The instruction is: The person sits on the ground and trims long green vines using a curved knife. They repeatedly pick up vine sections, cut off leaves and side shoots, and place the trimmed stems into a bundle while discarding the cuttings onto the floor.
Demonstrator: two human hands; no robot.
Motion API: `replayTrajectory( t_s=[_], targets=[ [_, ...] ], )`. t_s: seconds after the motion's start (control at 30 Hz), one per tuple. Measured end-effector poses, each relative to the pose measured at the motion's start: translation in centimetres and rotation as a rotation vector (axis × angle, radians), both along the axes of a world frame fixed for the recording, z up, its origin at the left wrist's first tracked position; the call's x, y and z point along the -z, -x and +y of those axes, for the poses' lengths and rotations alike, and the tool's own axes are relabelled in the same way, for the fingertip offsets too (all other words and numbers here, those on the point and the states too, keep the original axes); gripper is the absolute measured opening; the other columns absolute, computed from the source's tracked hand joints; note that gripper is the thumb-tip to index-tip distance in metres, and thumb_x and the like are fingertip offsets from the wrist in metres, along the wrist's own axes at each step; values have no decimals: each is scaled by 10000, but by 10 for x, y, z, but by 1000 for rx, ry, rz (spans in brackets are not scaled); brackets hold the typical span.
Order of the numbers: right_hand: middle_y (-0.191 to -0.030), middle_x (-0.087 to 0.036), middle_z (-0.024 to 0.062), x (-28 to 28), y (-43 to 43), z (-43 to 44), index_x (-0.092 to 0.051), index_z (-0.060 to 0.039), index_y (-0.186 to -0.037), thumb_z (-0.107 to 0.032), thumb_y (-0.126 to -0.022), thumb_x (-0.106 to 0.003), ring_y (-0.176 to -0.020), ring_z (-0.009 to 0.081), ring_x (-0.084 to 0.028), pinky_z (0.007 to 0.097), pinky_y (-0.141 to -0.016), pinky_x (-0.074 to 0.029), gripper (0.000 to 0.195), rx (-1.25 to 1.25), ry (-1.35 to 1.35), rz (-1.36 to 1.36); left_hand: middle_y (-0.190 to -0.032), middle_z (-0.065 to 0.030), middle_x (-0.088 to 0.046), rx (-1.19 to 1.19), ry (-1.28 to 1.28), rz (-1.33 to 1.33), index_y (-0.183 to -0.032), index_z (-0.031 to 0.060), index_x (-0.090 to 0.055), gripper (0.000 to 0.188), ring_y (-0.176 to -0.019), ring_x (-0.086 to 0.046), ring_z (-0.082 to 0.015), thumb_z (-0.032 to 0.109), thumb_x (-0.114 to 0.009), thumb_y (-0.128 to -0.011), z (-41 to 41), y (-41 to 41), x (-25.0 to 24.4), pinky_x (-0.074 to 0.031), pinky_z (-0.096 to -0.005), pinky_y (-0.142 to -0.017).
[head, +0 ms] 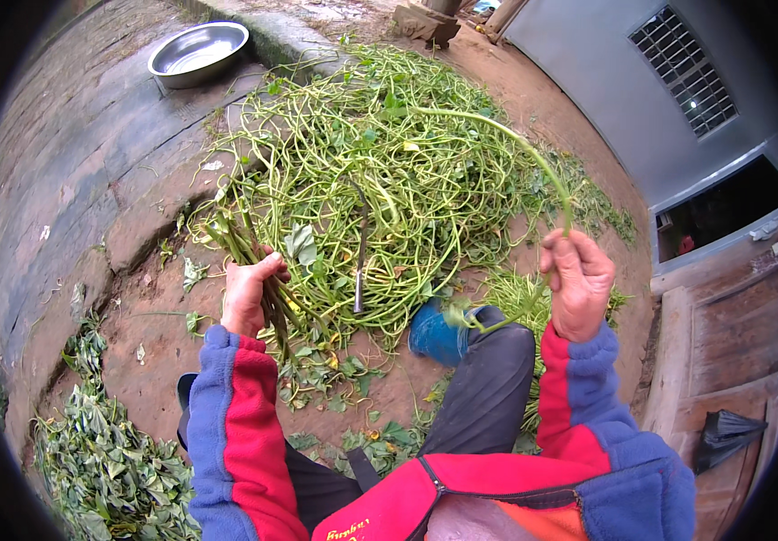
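In my left hand (248,292) is a bundle of cut green and brownish stems (243,247), gripped around its middle. My right hand (577,280) pinches one long green vine stem (531,149) that arches up and to the left; its lower part hangs down over my knee. Between my hands spreads a big tangled heap of green vines (375,149) with scattered leaves. A sickle-like tool (360,270) with a metal shaft lies on the heap, its far end partly hidden among the vines.
A metal basin (199,54) sits on the paving at the upper left. Stripped leaves (115,466) are piled at the lower left. My blue boot (436,331) stands at the heap's near edge. On the right are a grey wall (585,74) and a wooden door (727,351).
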State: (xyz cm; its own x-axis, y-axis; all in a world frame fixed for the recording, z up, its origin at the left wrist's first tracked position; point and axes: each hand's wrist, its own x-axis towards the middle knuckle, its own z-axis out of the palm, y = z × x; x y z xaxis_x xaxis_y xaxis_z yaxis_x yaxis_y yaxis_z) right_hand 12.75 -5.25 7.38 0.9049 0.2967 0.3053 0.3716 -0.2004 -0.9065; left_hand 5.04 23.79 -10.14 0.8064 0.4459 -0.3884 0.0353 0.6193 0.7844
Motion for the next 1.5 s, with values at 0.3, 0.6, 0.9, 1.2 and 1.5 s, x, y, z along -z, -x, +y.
replayTrajectory(
  t_s=[0.3, 0.6, 0.9, 1.2, 1.5],
  targets=[
    [-676, -581, 90, 99, 19, 35, -575, 27, -784, -13, -713, -567, -588, 146, -558, 245, -530, -439, 82, -328, 284, 41, -779, -154, -577, 82, 161, -113, -921, 1, -441, 292, -678, -589, -229, 97, -598, -694, -10, 7, -10, -474, -307, -619],
    [-662, -563, 110, 169, 28, 58, -581, -3, -746, -90, -676, -603, -590, 250, -553, 307, -530, -446, 114, -630, 459, -168, -762, -81, -553, -9, -31, -78, -882, 31, -467, 251, -708, -572, -192, 66, -618, -685, -19, -9, 8, -458, -263, -579],
    [-660, -564, 120, 182, 19, 70, -581, -7, -757, -127, -691, -582, -603, 265, -549, 326, -538, -441, 137, -873, 517, -56, -694, -34, -523, 13, -93, 132, -811, 1, -500, 208, -594, -489, -118, 21, -594, -627, -31, -25, 19, -404, -236, -532],
    [-654, -539, 145, 191, -2, 78, -562, -11, -764, -143, -703, -558, -627, 308, -528, 365, -550, -416, 146, -1024, 539, 56, -658, -36, -526, 104, -196, 236, -777, -3, -527, 209, -569, -481, -113, 33, -606, -588, -28, -36, 22, -396, -243, -540],
    [-743, -574, 127, 174, -31, 79, -567, -16, -851, -177, -746, -539, -679, 252, -559, 312, -600, -431, 194, -1212, 796, 349, -652, -14, -516, 310, -196, 135, -780, 23, -513, 196, -556, -484, -109, 23, -618, -614, -26, -46, 10, -403, -241, -523]
  ],
)
